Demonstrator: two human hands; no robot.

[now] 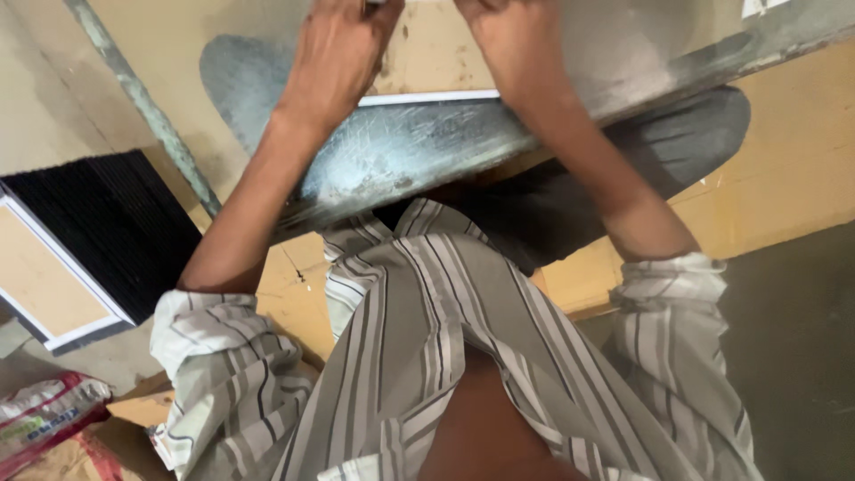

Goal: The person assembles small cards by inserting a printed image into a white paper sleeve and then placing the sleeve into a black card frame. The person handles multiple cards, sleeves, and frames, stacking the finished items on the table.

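Observation:
My left hand [338,49] and my right hand [512,40] both rest at the top of the view on a flat tan board with a white edge [427,85]. The board lies on a worn grey metal worktop [419,147]. Fingertips of both hands are cut off by the top of the frame, so the grip is hidden. My striped shirt sleeves and shirt front fill the lower middle of the view.
A stack of black-edged panels with a tan, white-framed face [89,240] stands at the left. A thin metal bar [142,102] runs diagonally at upper left. Brown cardboard [802,160] lies on the right; a printed bag [44,414] lies at lower left.

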